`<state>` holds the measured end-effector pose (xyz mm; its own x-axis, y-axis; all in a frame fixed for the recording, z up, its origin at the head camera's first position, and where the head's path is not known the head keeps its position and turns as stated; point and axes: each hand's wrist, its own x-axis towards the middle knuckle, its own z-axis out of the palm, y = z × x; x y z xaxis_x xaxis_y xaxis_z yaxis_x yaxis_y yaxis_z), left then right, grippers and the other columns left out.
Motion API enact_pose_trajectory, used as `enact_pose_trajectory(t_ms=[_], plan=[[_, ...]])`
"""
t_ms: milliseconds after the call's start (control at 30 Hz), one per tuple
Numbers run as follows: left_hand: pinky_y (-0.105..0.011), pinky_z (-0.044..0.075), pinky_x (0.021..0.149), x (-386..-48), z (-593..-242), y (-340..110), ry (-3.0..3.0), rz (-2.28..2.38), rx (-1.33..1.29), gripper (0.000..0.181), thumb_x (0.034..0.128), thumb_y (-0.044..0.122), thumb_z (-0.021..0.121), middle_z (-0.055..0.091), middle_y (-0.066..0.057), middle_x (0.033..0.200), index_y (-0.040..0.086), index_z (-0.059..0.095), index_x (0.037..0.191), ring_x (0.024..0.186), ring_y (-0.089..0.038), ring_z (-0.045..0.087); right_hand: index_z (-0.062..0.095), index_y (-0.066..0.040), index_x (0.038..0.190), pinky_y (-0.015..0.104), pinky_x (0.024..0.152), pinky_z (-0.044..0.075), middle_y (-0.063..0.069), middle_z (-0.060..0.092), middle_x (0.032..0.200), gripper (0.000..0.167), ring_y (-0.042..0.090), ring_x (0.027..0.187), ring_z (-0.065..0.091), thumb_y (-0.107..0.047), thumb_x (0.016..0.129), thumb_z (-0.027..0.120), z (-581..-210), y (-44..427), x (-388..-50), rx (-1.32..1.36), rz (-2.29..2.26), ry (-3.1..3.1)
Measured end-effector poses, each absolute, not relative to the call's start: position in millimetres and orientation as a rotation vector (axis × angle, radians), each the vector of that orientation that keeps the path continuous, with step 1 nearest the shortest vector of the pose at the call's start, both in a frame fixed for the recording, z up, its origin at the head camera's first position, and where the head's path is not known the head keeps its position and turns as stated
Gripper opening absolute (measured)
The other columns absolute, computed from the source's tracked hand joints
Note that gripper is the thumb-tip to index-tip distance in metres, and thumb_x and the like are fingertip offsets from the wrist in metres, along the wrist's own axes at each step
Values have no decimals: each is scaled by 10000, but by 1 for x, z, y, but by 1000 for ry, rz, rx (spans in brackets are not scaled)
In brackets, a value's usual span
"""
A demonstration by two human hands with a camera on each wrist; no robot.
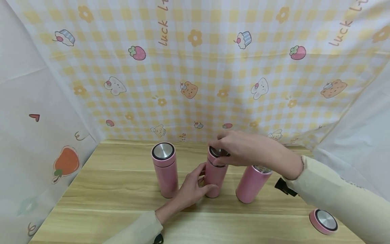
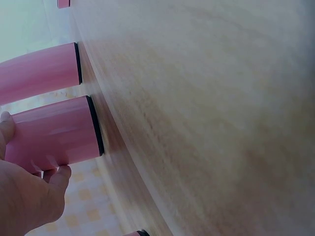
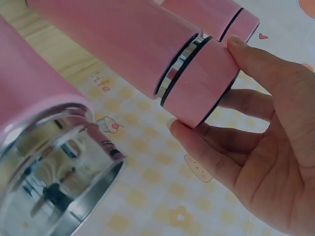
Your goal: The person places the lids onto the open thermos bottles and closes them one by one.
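My left hand [image 1: 192, 187] grips the pink body of the middle thermos flask [image 1: 215, 178], its thumb on the near side. From above, my right hand [image 1: 242, 147] holds that flask's lid [image 3: 202, 81] between thumb and fingers. A narrow band of steel neck shows between lid and body in the right wrist view, so the lid sits slightly raised. Right of it stands a lidless pink flask [image 1: 252, 185], whose shiny steel mouth [image 3: 74, 172] shows close up. On the left is another pink flask [image 1: 166, 174] with its lid on.
A loose pink lid with a steel top [image 1: 324, 222] lies at the right front of the wooden table [image 1: 100, 189]. Behind the flasks hangs a yellow checked cloth [image 1: 195, 67]. A black object [image 1: 285, 187] shows by the right sleeve.
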<state>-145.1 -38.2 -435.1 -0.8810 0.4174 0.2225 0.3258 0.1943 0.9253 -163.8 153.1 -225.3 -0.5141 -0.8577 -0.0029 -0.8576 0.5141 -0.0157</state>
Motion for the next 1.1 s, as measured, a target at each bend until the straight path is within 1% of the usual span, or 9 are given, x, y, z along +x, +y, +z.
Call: enact_pose_trajectory(t_ms=[233,500,600,667,767,833,900,967,1100], plan=[[-306,452,1054,-145,-435,-38,2366,1788,717,700,915,242,796,508,34,1453,200,428,1509,1296,-159,510,607,-137,959,211,506,405,-41,440,750,293,90,565,437,-368,910,782,-230,152,-163,-1524,6,2805],[-293,447,1055,-146,-435,-38,2362,1791,723,715,909,240,800,502,21,1463,198,425,1517,1296,-163,510,611,-115,939,191,458,390,-44,412,711,365,73,521,418,-428,878,789,-236,154,-162,-1575,-16,2879],[-294,447,1054,-146,-435,-38,2365,1787,720,716,910,242,799,497,24,1469,201,424,1518,1295,-166,512,630,-100,975,192,459,393,-45,413,713,392,72,525,419,-451,882,778,-238,155,-161,-1590,0,2900],[-297,448,1053,-146,-435,-38,2366,1783,720,717,909,236,800,493,29,1473,202,423,1518,1295,-166,513,666,-81,1069,198,470,410,-42,439,736,444,71,540,432,-479,895,756,-237,157,-161,-1581,9,2907],[-310,452,1053,-146,-436,-38,2362,1786,735,703,916,225,795,491,11,1476,183,426,1513,1299,-184,513,654,-72,1268,221,514,461,-15,526,845,556,79,597,484,-496,916,730,-236,160,-161,-1582,7,2893],[-319,456,1052,-146,-436,-38,2359,1794,747,693,920,221,792,492,-6,1475,166,428,1507,1300,-200,515,609,-86,1383,246,603,522,19,598,1007,606,102,720,564,-468,929,733,-235,163,-160,-1616,-14,2861],[-326,459,1051,-145,-436,-38,2359,1798,755,688,923,226,788,496,-18,1468,156,428,1505,1299,-208,515,597,-113,1407,271,702,555,53,606,1164,549,136,849,609,-378,948,744,-235,165,-161,-1686,-29,2803],[-340,462,1050,-146,-437,-38,2362,1804,762,682,927,233,784,503,-26,1460,150,429,1503,1296,-215,517,610,-132,1402,282,765,565,79,581,1288,498,160,926,630,-276,949,759,-234,166,-160,-1740,-23,2752],[-357,467,1049,-146,-438,-38,2367,1815,755,674,929,234,782,520,-10,1443,158,433,1502,1290,-200,520,634,-136,1378,280,761,575,110,572,1337,454,190,919,666,-131,941,757,-234,164,-158,-1741,34,2721]])
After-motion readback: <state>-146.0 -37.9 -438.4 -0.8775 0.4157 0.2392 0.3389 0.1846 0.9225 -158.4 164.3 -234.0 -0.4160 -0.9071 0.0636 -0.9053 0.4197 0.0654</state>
